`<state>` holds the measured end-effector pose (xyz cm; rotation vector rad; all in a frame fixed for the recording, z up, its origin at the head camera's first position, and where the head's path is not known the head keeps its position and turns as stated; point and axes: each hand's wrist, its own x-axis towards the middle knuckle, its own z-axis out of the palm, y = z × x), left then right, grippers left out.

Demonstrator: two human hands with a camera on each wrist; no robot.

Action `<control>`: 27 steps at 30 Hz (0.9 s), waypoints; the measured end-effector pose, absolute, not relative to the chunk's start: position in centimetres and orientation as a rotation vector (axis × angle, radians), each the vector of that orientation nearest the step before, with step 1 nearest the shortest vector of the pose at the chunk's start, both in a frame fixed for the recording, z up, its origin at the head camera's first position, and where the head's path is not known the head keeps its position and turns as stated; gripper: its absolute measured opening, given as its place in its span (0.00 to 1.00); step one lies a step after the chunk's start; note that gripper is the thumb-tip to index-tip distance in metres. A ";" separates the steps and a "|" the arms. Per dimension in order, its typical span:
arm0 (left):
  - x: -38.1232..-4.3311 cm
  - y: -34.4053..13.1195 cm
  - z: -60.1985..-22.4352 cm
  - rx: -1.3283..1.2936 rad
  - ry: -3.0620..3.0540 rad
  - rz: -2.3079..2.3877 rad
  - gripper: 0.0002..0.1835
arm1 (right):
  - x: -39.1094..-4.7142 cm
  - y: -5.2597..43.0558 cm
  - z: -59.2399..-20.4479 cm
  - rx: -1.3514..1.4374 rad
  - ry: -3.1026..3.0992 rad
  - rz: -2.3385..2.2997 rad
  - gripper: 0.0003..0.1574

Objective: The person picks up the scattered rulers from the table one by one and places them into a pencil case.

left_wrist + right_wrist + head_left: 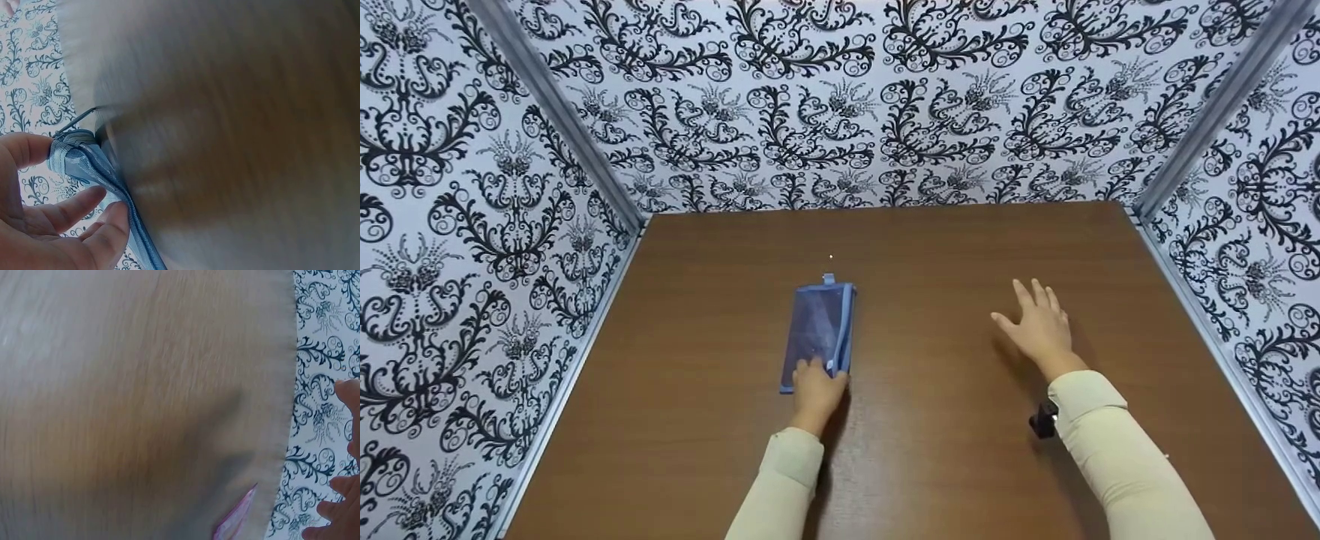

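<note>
A blue mesh zip pouch (815, 322) extends lengthwise away from me, left of the table's middle. Its zip runs along the right side, and a small loop tab sticks out at the far end. My left hand (816, 394) holds the near end, thumb at the zip side and fingers on the mesh. From the left wrist, the thumb presses the corner of the pouch (90, 157) while bent fingertips touch it lower down. Off to the right, my right hand (1039, 330) hovers over the table with its fingers spread, holding nothing.
The brown wooden table (930, 450) meets patterned walls (847, 112) at the back and both sides, with grey metal strips (562, 97) at the corners. A pink-edged clear item (235, 517) shows low in the right wrist view; its kind is unclear.
</note>
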<state>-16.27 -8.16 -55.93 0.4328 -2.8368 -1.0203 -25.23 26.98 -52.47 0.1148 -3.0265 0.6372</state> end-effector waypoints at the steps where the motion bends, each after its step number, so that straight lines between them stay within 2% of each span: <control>1: -16.3 -8.1 -55.9 0.432 -2.838 -1.019 0.25 | -25.2 27.2 -52.5 0.111 -3.028 0.643 0.51; 19: -16.3 -8.2 -56.0 0.472 -2.892 -1.060 0.30 | -24.9 29.8 -53.5 0.045 -3.009 0.699 0.50; 27: -16.4 -8.2 -56.1 0.459 -2.876 -1.037 0.28 | -24.9 31.0 -53.8 -0.002 -2.993 0.801 0.51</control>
